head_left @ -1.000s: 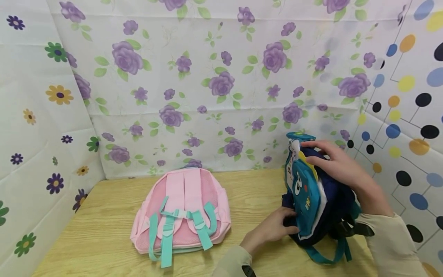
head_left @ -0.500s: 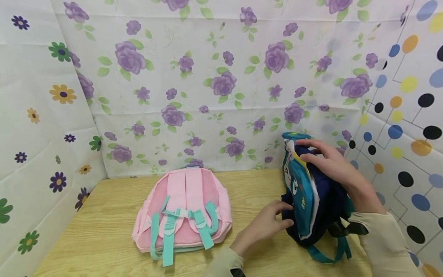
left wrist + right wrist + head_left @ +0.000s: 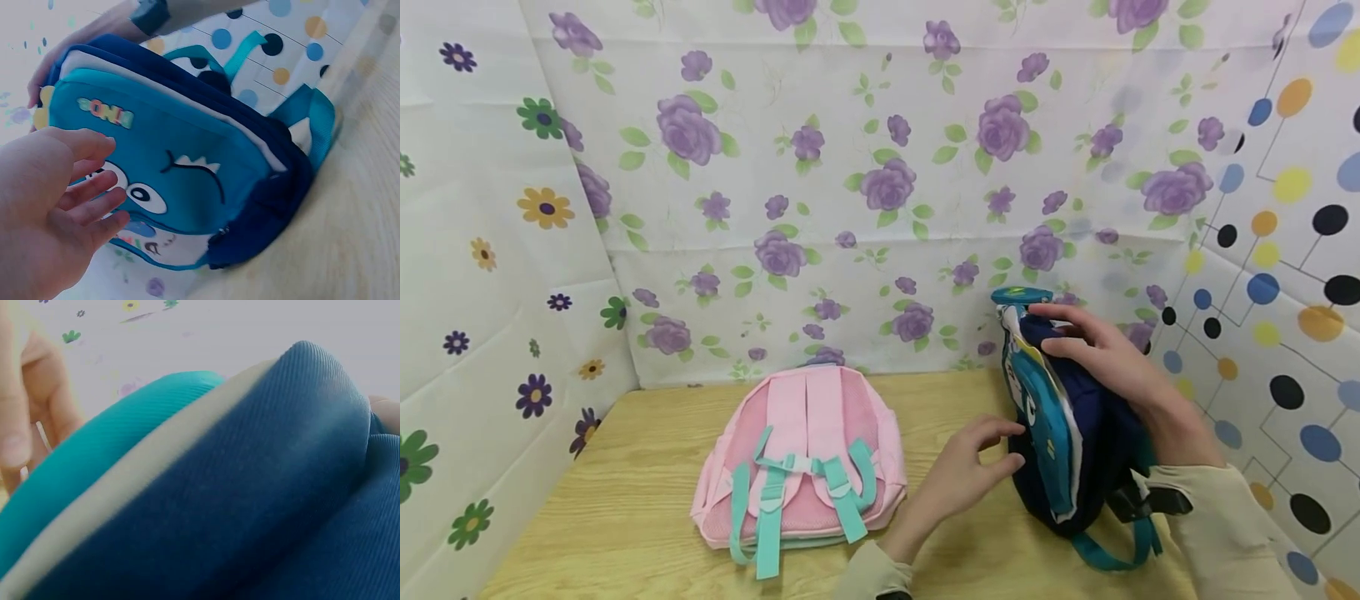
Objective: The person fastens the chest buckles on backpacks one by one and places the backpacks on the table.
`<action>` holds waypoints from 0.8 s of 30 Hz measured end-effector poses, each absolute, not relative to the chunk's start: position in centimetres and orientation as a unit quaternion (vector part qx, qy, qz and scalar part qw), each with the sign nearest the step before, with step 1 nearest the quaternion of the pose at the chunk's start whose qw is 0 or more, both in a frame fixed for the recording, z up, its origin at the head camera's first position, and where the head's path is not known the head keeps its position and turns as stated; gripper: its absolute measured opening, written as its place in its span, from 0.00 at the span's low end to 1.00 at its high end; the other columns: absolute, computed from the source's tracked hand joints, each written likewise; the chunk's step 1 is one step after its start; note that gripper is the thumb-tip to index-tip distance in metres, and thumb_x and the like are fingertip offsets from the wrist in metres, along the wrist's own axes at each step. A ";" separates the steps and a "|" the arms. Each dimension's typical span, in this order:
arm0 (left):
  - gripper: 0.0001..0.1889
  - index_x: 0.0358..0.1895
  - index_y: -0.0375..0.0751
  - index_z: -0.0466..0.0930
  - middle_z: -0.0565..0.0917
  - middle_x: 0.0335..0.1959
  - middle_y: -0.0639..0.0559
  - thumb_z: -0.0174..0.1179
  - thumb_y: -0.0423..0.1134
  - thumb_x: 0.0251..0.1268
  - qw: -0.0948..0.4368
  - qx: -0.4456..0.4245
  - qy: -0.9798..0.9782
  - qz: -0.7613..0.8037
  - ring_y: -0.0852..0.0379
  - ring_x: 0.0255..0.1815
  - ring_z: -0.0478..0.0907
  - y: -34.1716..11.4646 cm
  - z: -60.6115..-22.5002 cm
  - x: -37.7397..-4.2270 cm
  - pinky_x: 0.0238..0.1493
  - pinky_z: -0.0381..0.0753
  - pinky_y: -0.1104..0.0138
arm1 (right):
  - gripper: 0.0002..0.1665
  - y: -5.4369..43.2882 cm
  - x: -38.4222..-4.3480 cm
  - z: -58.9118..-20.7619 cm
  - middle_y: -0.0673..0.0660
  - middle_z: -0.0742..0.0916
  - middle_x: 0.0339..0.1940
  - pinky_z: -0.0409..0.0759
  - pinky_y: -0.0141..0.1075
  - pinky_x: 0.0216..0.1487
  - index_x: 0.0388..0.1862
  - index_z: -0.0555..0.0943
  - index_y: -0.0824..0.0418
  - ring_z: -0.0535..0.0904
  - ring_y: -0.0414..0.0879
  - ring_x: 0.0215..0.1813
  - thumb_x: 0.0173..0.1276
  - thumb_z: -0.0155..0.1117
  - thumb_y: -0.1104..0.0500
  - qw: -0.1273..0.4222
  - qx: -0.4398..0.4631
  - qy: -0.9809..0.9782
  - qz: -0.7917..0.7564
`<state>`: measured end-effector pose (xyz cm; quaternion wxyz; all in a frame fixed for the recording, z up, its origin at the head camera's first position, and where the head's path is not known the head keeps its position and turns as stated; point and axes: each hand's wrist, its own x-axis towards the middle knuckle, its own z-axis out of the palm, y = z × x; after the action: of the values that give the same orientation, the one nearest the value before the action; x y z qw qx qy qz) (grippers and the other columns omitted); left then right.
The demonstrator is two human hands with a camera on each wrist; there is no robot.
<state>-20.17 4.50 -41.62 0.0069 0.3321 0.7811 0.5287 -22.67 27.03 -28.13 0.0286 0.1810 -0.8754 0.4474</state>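
The navy and teal backpack (image 3: 1097, 450) stands upright at the right of the table, its cartoon-face front (image 3: 162, 144) turned left. My right hand (image 3: 1112, 358) holds it near the top, fingers and thumb over the navy part. In the right wrist view, the navy side (image 3: 206, 481) and a pale edge band (image 3: 144, 469) fill much of the picture. Beside the front panel is my left hand (image 3: 970, 467), fingers spread and slightly bent with nothing in them. The same left hand (image 3: 56, 194) overlaps the pack's printed eyes in the left wrist view.
A pink backpack (image 3: 786, 500) lies on the wooden table (image 3: 617, 483) to the left, its mint straps (image 3: 767, 533) facing up. Flowered cloth (image 3: 880, 250) hangs behind, with a dotted cloth (image 3: 1292, 333) at the right. A teal strap (image 3: 1116, 562) loops onto the tabletop.
My left hand has come off the pack's front and drawn back left. The navy backpack has turned and shifted a little left, with my right hand staying at its top.
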 end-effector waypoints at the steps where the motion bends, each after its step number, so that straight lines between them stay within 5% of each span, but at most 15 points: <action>1: 0.16 0.59 0.52 0.80 0.79 0.58 0.58 0.60 0.46 0.71 0.006 0.331 0.778 0.534 0.60 0.62 0.76 4.3 -41.4 -20.1 0.65 0.74 0.67 | 0.31 26.9 -22.7 -28.2 0.55 0.67 0.77 0.72 0.47 0.63 0.77 0.64 0.50 0.68 0.57 0.70 0.78 0.53 0.48 0.029 0.184 -0.873 0.452; 8: 0.18 0.61 0.51 0.79 0.79 0.59 0.58 0.60 0.48 0.72 0.001 0.330 0.769 0.548 0.59 0.62 0.76 3.5 -40.8 -19.9 0.65 0.74 0.67 | 0.30 26.2 -23.0 -28.9 0.58 0.68 0.76 0.69 0.20 0.57 0.77 0.63 0.56 0.66 0.54 0.71 0.79 0.51 0.54 0.040 0.216 -0.838 0.500; 15: 0.18 0.61 0.48 0.78 0.80 0.59 0.55 0.60 0.45 0.72 -0.026 0.334 0.751 0.568 0.63 0.62 0.75 2.7 -40.3 -19.7 0.65 0.74 0.68 | 0.28 25.8 -23.2 -29.8 0.59 0.69 0.74 0.71 0.21 0.57 0.76 0.64 0.57 0.71 0.33 0.63 0.80 0.50 0.54 0.037 0.221 -0.817 0.531; 24: 0.20 0.63 0.49 0.77 0.79 0.60 0.52 0.59 0.49 0.72 -0.035 0.319 0.750 0.578 0.60 0.62 0.76 0.9 -39.8 -19.9 0.66 0.74 0.66 | 0.29 25.1 -23.0 -29.9 0.59 0.67 0.75 0.74 0.24 0.55 0.77 0.63 0.55 0.70 0.38 0.63 0.80 0.50 0.53 0.019 0.204 -0.813 0.545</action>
<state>-19.94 0.90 -39.82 -0.0349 0.3193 0.7498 0.5784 -23.00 25.08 -29.90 0.0194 0.2038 -0.8129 0.5452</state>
